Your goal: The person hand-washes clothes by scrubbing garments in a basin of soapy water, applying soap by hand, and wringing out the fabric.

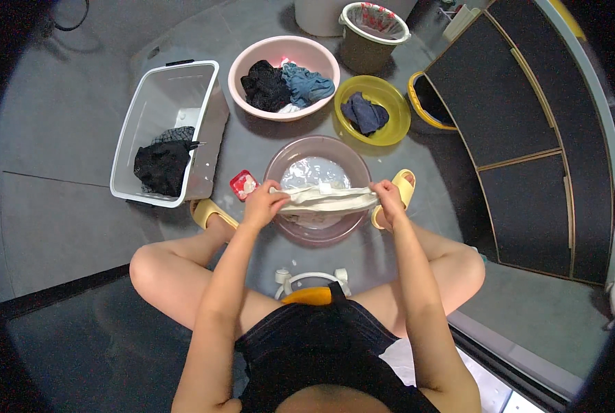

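Stretching between the two hands, a white cloth [329, 200] spans the mauve basin [321, 238] from left rim to right rim, above whitish liquid. The left hand [263, 205], its forearm slanting forward and inward, pinches the cloth's left end between thumb and fingers. The right hand [388, 200], its forearm mirroring that slant, grips the right end. A red dish [243, 184] lies on the floor [438, 206] just beside the basin's left edge.

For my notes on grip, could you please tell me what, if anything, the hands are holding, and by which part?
A white cloth, stretched over the mauve basin: the left hand grips its left end and the right hand its right end.
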The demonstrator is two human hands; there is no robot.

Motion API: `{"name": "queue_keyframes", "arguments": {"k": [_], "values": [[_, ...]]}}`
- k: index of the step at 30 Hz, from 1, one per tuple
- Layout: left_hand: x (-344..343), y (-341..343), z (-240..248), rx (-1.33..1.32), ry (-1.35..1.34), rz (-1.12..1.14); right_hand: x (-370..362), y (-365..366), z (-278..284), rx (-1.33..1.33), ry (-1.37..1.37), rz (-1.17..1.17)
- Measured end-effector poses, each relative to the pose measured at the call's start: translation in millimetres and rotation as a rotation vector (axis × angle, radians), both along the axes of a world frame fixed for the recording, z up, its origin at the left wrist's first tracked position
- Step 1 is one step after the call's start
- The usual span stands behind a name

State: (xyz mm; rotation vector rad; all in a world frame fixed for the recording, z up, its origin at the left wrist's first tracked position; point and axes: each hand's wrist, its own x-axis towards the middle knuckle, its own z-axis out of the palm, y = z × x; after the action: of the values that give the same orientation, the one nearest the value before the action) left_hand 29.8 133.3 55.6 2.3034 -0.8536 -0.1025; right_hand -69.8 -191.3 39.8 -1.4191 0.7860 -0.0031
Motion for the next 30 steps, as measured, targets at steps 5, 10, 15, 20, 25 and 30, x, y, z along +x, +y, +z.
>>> {"name": "queue_keyframes", "arguments": {"k": [5, 10, 15, 20, 25, 30], "values": [[22, 3, -1, -0.663, 0.439, 0.352, -3, 16, 24, 0.021, 0.083, 0.391], [25, -5, 12, -0.629, 0.611, 0.416, 0, 13, 28, 0.11, -0.206, 0.171], [20, 0, 17, -0.412, 0.567, 0.343, 11, 5, 47, 0.243, -0.301, 0.088], [20, 5, 22, -0.3, 0.374, 0.059, 11, 10, 50, 0.052, -0.082, 0.084], [32, 21, 9, -0.538, 0.2, 0.235, 7, 45, 59, -0.171, -0.2, 0.343], [25, 9, 14, -0.474, 0.46, 0.281, 8, 55, 50, -0.875, 0.036, 0.534]]}}
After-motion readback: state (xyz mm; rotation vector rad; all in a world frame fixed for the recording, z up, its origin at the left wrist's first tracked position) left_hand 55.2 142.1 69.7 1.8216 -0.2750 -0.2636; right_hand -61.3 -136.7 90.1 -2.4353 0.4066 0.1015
